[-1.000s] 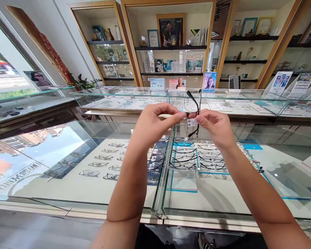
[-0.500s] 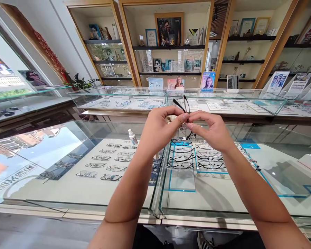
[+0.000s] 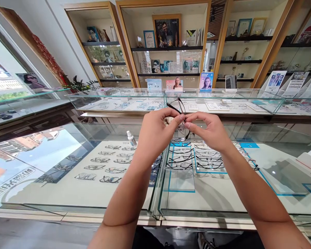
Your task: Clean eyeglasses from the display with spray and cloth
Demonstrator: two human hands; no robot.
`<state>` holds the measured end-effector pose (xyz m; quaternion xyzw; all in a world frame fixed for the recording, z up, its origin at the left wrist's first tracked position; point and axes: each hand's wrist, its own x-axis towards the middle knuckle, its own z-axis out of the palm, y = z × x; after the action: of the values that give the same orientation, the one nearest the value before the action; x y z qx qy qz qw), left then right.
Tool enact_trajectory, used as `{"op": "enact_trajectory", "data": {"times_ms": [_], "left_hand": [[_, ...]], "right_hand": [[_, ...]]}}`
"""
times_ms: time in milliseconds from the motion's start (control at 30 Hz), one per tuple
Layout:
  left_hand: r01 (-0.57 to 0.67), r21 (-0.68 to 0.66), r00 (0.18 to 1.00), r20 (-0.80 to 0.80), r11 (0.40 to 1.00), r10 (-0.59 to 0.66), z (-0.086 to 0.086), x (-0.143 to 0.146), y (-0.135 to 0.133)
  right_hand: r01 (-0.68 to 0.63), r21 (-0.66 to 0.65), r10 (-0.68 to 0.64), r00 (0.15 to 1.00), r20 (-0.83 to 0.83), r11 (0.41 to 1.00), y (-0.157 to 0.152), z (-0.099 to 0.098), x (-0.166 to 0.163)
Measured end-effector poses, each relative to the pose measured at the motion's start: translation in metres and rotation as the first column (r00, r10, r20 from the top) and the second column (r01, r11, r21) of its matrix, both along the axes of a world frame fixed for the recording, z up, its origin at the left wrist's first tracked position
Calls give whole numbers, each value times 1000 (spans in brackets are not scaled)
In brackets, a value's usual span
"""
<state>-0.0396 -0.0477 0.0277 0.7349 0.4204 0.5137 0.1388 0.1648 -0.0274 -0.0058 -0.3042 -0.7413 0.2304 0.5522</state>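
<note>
Both hands are raised over the glass display counter, holding one pair of dark-framed eyeglasses (image 3: 180,104) between them, temples pointing up. My left hand (image 3: 159,129) is closed, thumb and forefinger pinching the frame, with a pale cloth (image 3: 168,120) bunched in its palm. Opposite it, my right hand (image 3: 206,129) pinches the frame between thumb and fingers. A lens with a printed label hangs partly hidden behind the fingertips. Below them, several eyeglasses (image 3: 180,166) lie in rows inside the case.
A white spray bottle (image 3: 131,138) stands on the left counter, beyond rows of eyeglasses (image 3: 110,179). The glass counter (image 3: 106,207) runs across in front of me. Another glass showcase (image 3: 140,91) crosses behind, with wooden shelves (image 3: 168,48) against the wall.
The eyeglasses have tilted a little, their temples leaning further left. Both hands keep their pinch and sit slightly further left in view; the whole scene has shifted slightly with the head.
</note>
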Motion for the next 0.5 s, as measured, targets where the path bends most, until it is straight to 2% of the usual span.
{"op": "enact_trajectory", "data": {"times_ms": [300, 500], "left_hand": [[-109, 73, 994, -12, 991, 111, 0, 4, -6], [-104, 93, 995, 3, 990, 104, 2, -1, -8]], "right_hand": [[-29, -67, 20, 990, -141, 997, 4, -2, -2], [-48, -92, 26, 975, -221, 995, 9, -3, 0]]}}
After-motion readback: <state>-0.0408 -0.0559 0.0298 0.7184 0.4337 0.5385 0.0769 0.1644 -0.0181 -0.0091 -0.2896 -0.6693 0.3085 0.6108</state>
